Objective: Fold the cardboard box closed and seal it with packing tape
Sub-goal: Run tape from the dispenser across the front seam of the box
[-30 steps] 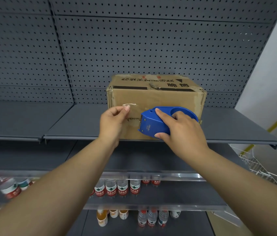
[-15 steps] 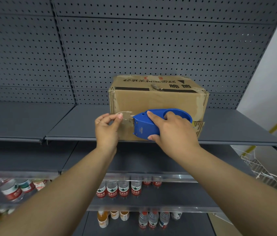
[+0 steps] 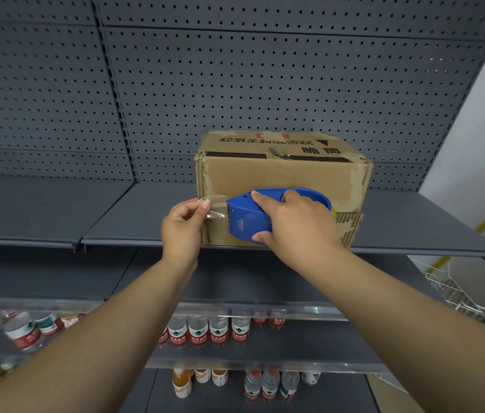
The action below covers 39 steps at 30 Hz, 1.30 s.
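Observation:
A worn brown cardboard box point(image 3: 283, 174) with black print on its closed top stands on a grey shelf point(image 3: 152, 210). My right hand point(image 3: 292, 225) grips a blue tape dispenser point(image 3: 250, 217) held against the box's front face. My left hand point(image 3: 183, 226) pinches the free end of the clear tape point(image 3: 214, 208) between thumb and forefinger at the box's front left corner. A short stretch of tape spans from my fingers to the dispenser's mouth. A torn cardboard flap point(image 3: 350, 228) shows at the box's lower right.
Grey pegboard point(image 3: 235, 84) backs the shelf. Lower shelves hold several water bottles point(image 3: 199, 330) and juice bottles point(image 3: 181, 383). A white wire rack point(image 3: 458, 296) stands at the right, beside a white wall point(image 3: 479, 120).
Both hands shifted left along the box front. The tape end went from the middle of the face to the left corner, with the dispenser following.

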Tool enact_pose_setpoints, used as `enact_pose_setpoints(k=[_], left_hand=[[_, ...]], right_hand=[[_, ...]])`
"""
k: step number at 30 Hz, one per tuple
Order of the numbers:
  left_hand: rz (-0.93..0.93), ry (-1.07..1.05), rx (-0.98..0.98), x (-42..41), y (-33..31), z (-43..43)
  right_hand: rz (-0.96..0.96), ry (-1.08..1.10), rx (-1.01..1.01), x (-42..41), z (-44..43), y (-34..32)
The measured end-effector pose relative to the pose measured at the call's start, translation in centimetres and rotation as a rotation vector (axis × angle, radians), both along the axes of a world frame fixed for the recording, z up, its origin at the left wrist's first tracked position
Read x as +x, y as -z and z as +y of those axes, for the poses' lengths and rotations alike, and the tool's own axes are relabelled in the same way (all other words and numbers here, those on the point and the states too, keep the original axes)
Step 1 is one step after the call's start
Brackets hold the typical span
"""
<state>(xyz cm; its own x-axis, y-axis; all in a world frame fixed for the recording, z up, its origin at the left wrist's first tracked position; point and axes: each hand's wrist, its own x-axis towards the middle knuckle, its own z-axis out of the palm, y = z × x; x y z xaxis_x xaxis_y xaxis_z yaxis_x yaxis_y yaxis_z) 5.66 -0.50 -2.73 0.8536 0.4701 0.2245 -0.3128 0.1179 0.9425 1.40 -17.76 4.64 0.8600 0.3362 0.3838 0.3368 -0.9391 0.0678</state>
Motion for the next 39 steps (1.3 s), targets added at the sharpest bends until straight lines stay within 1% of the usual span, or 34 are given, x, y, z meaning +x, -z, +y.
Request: enact_pose_setpoints(k=[6, 12, 18, 25, 33, 39], left_hand=[[0.002, 0.013, 0.02, -0.1, -0.1, 0.3], [0.015, 0.024, -0.013, 0.2, -0.1, 0.6], [-0.017, 0.038, -0.03, 0.5, 0.0, 1.3], [0.024, 0.08, -0.103, 1.0, -0.1, 1.5], [0.072, 0.105, -0.076, 1.8, 0.7, 2.7], [0.059, 0.166, -0.091, 2.6, 0.7, 2.2]], right_hand=[[0.003, -0.003, -0.008, 0.2, 0.5, -0.3], [0.009, -0.002, -0.012, 0.4, 0.8, -0.3], [0.006, -0.015, -0.024, 0.6, 1.4, -0.4], [-0.02, 0.003, -0.053, 0.7, 2.1, -0.2], [-0.017, 0.011, -0.069, 0.8, 3.2, 0.0], [-0.008, 0.033, -0.053, 0.8, 3.2, 0.0]])
